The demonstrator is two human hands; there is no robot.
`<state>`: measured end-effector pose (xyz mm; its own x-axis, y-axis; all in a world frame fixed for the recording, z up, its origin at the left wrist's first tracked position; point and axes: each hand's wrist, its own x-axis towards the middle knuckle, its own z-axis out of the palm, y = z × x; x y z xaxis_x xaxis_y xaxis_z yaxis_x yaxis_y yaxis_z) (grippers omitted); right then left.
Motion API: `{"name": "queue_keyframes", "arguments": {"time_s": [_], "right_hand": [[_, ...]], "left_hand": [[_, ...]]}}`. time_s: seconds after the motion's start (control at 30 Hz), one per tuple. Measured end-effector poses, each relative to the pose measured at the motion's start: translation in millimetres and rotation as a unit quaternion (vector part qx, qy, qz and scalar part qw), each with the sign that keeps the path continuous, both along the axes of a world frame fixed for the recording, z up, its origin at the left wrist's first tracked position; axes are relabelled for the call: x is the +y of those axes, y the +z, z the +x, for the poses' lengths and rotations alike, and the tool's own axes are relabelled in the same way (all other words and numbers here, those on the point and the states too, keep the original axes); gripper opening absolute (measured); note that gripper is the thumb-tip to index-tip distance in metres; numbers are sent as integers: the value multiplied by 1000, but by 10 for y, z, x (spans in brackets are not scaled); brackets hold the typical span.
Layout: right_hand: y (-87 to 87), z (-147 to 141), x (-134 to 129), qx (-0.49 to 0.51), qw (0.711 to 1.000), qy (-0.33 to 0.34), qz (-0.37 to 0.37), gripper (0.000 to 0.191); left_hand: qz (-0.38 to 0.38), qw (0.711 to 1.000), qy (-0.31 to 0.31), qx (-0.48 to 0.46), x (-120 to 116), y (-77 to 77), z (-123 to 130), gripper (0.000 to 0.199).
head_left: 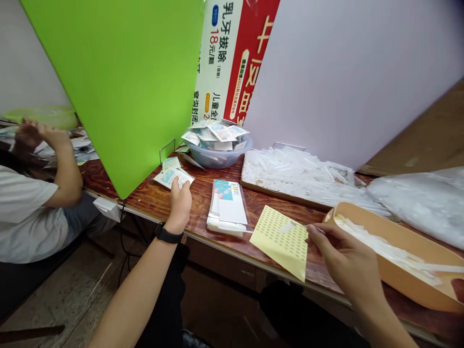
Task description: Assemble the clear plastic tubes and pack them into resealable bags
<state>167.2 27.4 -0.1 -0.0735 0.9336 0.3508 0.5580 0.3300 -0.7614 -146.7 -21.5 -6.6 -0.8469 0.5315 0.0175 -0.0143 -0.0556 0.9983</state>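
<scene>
On the left, my left hand, with a black watch band on its wrist, has its thumb over a small flat packet printed white and blue. Another packet lies just behind it. My right hand is pinched at the right edge of a yellow sheet dotted with rows of small round stickers. A short whitish strip shows over the sheet close to those fingertips; whether they grip it or the sheet is unclear. Between my hands sits a stack of printed cards in clear sleeves.
A bluish bowl heaped with packets stands behind. To its right is a shallow tray of clear plastic pieces. An orange box holds white strips. A green panel separates me from a seated person at left.
</scene>
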Motion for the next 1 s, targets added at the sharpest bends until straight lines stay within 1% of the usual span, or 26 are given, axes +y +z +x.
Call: {"name": "queue_keyframes", "arguments": {"time_s": [0.1, 0.17, 0.2, 0.23, 0.3, 0.37, 0.43, 0.5, 0.6, 0.7, 0.77, 0.83, 0.9, 0.97, 1.0], "right_hand": [[32, -6, 20, -7, 1000, -16, -7, 34], [28, -9, 27, -13, 1000, -24, -16, 37], [18, -8, 30, -16, 999, -26, -20, 39], [3, -4, 32, -19, 999, -26, -25, 40], [-33, 10, 35, -17, 999, -18, -37, 42], [-64, 27, 35, -11, 999, -9, -47, 43], [-78, 40, 32, -10, 999, -6, -51, 43], [-70, 46, 29, -15, 999, -9, -47, 41], [-26, 44, 29, -19, 999, -13, -30, 36], [12, 38, 44, -26, 1000, -8, -7, 29], [1, 41, 61, -24, 1000, 5, 6, 24], [-53, 56, 76, -17, 999, 29, 16, 22], [-128, 81, 71, -12, 998, 53, 29, 21], [-163, 103, 34, -19, 997, 62, 45, 20], [-144, 107, 7, -24, 997, 60, 49, 19]], "left_hand": [[-74, 996, -6, 45, 12, -37, -126, 69], [-154, 981, 5, 118, 26, -77, -252, 82], [-209, 964, 4, 163, 37, -105, -316, 89], [-269, 940, -4, 210, 54, -139, -375, 94], [-371, 880, -34, 294, 103, -218, -471, 100], [-407, 840, -59, 354, 176, -300, -534, 97], [-407, 818, -64, 401, 262, -369, -575, 87], [-396, 809, -63, 429, 353, -414, -617, 76], [-384, 793, -76, 467, 493, -416, -722, 71], [-371, 779, -98, 497, 670, -345, -878, 72], [-359, 772, -105, 514, 822, -299, -980, 73], [-342, 768, -109, 530, 988, -295, -1059, 76], [-324, 767, -112, 542, 1132, -330, -1108, 81], [-314, 769, -110, 546, 1215, -338, -1135, 85], [-312, 769, -110, 547, 1229, -303, -1145, 86]]}}
